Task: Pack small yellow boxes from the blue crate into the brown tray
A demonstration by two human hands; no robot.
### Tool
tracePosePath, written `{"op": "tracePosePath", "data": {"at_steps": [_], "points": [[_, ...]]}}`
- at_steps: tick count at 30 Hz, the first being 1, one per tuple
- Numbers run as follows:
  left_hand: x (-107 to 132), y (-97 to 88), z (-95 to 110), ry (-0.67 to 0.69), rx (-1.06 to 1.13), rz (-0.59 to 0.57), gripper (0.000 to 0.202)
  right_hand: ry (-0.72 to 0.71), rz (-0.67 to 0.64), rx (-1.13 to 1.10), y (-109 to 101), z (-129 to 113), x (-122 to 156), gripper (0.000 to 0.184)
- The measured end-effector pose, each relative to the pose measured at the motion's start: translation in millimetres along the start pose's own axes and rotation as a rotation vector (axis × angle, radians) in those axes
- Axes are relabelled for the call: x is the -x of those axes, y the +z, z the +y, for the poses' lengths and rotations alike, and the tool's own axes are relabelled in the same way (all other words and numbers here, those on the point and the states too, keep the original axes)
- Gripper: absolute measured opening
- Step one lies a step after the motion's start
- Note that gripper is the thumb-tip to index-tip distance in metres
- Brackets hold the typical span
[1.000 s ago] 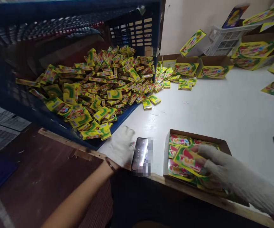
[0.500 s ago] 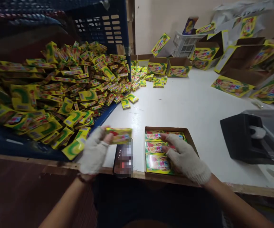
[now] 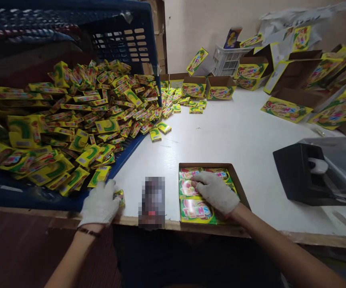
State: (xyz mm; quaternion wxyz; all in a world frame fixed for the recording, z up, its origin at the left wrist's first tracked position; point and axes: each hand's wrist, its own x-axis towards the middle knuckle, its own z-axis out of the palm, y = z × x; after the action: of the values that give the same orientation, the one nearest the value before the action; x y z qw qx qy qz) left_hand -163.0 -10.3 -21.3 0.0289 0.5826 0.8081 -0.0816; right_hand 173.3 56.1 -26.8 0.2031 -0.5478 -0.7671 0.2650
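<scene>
A white table (image 3: 245, 136) was seen from above, with two hands in white gloves at its near edge. The left hand (image 3: 99, 206) was laid at about 7 o'clock, by the low lip of a big blue crate (image 3: 125, 38). Its fingers were curled over a small yellow packet (image 3: 119, 197), which was held against the table edge; only a bit of the packet could be seen. The crate was tipped on its side at 10 o'clock, and a great heap of yellow packets (image 3: 79, 116) was spilled out of it toward the table. The right hand (image 3: 214, 191) was laid flat and spread out at about 5 o'clock, on top of the packets packed in a shallow brown cardboard tray (image 3: 241, 182). Nothing was gripped by it; the packets were only pressed down. Between the two hands a phone (image 3: 152, 202) was lying on the table, just beside the tray. A black tape holder (image 3: 303, 174) was placed at 3 o'clock, well apart from the tray. More yellow boxes (image 3: 221, 88) were stood at 12 o'clock by the wall.
</scene>
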Motion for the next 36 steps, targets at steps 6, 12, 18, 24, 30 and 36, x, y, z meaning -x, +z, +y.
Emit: {"op": "tracePosePath", "data": {"at_steps": [6,12,18,24,30,36], "points": [[3,23.4,-38,0.089,0.072,-0.162,0.044,-0.166,-0.010,0.232,11,0,5,0.024],[7,13.2,-36,0.030,0.072,-0.167,0.043,-0.167,0.173,0.137,4,22,16,0.032],[22,5.5,-13,0.086,0.682,0.122,0.024,-0.269,0.289,0.026,-9,2,25,0.029],[38,-24.9,103,0.535,1.142,0.261,0.016,-0.448,0.187,-0.234,-10,-40,21,0.037],[28,-15.8,158,0.493,1.106,0.515,0.021,-0.006,0.334,-0.193,-18,-6,-9,0.023],[30,6.4,165,0.717,0.685,0.464,0.034,0.024,0.149,0.022,1,18,-26,0.018]]}}
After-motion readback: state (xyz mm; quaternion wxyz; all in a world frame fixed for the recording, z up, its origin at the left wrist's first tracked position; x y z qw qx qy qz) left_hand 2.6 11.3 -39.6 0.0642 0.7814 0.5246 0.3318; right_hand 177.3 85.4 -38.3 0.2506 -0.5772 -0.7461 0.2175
